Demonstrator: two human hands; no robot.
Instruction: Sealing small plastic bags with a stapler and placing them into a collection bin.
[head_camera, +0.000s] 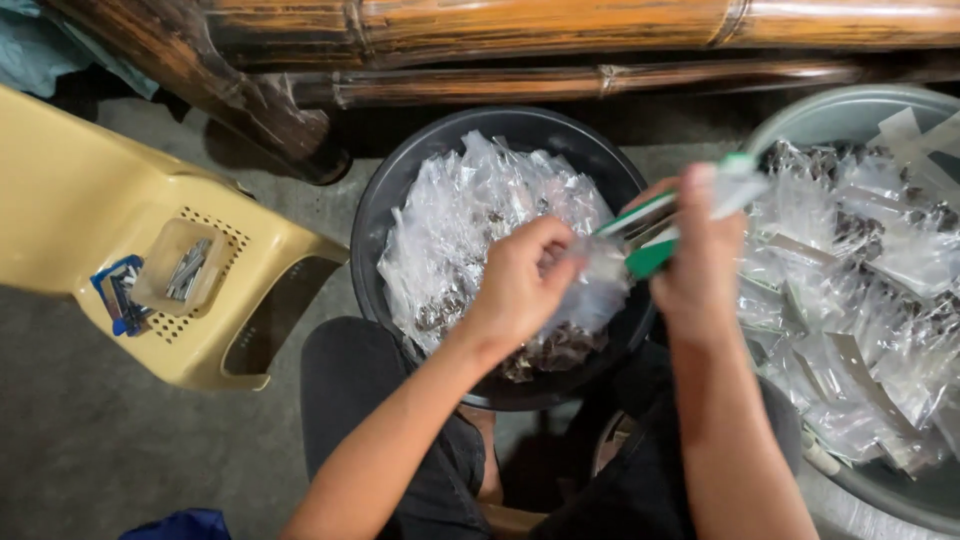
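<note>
My left hand pinches the top of a small clear plastic bag with dark contents, held over a black round basin. My right hand grips a green and white stapler whose jaws meet the bag's top. The stapler and right hand are blurred by motion. The black basin is full of similar clear filled bags.
A grey basin at the right holds several packed bags with white card strips. A yellow plastic stool at the left carries a small clear box of staples and a blue item. Bamboo poles run across the top. The floor is concrete.
</note>
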